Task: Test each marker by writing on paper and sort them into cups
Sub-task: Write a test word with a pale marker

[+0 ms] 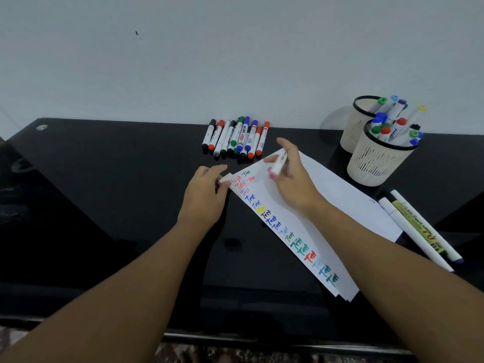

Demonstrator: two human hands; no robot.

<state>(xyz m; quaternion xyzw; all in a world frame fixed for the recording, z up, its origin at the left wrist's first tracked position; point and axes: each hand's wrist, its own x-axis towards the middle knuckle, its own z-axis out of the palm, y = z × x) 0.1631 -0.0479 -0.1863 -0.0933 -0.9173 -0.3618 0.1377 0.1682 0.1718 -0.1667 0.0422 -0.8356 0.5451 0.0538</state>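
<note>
Paper (314, 205): right hand (293, 179) grips pink marker (277, 166); left hand (207, 195) pinches its cap (225, 178).

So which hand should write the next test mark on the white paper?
Right. The right hand already holds the pink-ended white marker over the white paper, while the left hand grips a small white piece at its corner.

The right hand (290, 176) covers most of the pink marker (278, 165), leaving only its pink end and some white barrel showing. Labels on the loose markers (235, 137) by the wall are too small to read. The near cup (377, 161) hides the lower part of the far cup (353, 127).
</note>
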